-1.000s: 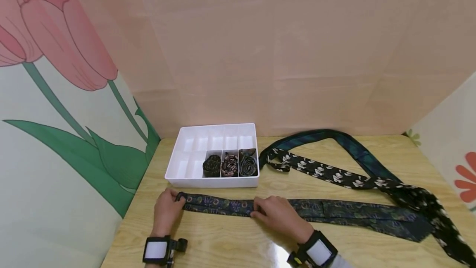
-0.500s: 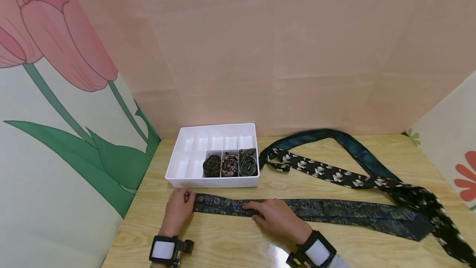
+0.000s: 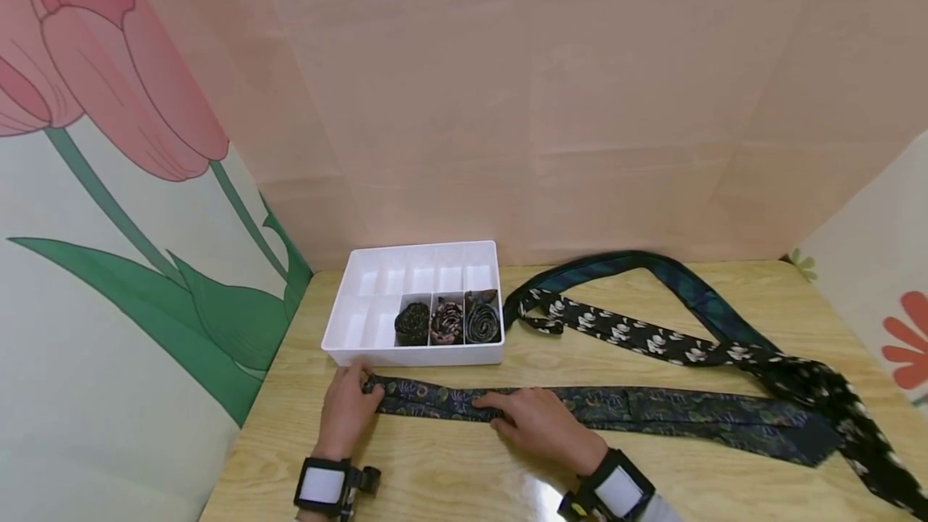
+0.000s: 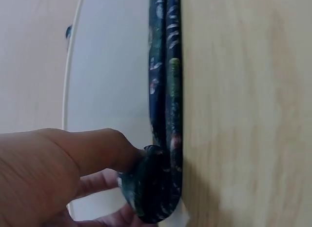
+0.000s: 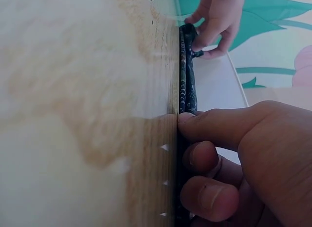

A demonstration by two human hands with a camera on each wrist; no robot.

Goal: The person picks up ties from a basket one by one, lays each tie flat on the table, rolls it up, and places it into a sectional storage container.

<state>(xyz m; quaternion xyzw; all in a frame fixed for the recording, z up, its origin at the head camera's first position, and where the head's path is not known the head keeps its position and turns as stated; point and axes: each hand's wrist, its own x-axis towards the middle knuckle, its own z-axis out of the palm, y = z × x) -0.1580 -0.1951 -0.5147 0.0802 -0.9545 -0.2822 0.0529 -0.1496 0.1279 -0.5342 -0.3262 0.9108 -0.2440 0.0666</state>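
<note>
A dark necktie with a small floral pattern (image 3: 696, 421) lies stretched across the table, its left end curled into a small roll (image 4: 148, 188). My left hand (image 3: 346, 408) pinches that roll between thumb and fingers. Farther right along the same strip, my right hand (image 3: 544, 425) holds the tie against the table, index finger reaching over it and thumb at the near edge. In the right wrist view, the other fingers of the right hand are bent beside the tie. Behind it stands a white divided box (image 3: 413, 356) with three rolled neckties (image 3: 447, 322) in its front row.
At the right, a black necktie with white flowers (image 3: 656, 342) and a dark green-blue one (image 3: 677, 284) lie loosely crossed; the black one meets the wide end of the floral tie. A pink wall covering (image 3: 536, 103) rises behind the wooden table (image 3: 435, 474).
My left hand has shifted right along the necktie, and its left end has rolled up with it. My right index finger has stretched out leftward over the tie.
</note>
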